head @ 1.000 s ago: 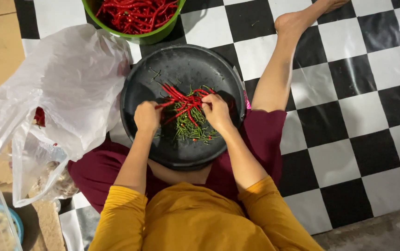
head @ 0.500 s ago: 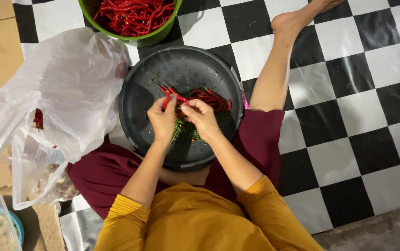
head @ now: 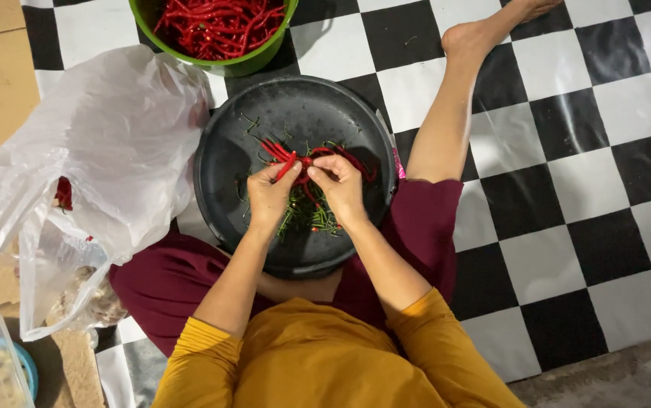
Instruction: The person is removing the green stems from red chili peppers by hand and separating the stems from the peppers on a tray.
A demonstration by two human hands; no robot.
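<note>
A red chilli (head: 287, 165) is pinched between both hands over the middle of the black basin (head: 227, 151) on the person's lap. The left hand (head: 269, 195) grips its body; the right hand (head: 338, 185) closes on the other end, where the stem seems to sit. To do this well, pinch close to the cap and snap with a short twist, so the flesh does not tear, and let the stem drop onto the green stems (head: 306, 219) just below. More chillies (head: 340, 156) lie at the fingertips. A green bowl (head: 253, 64) of chillies stands beyond; a plastic bag (head: 98, 151) lies left.
</note>
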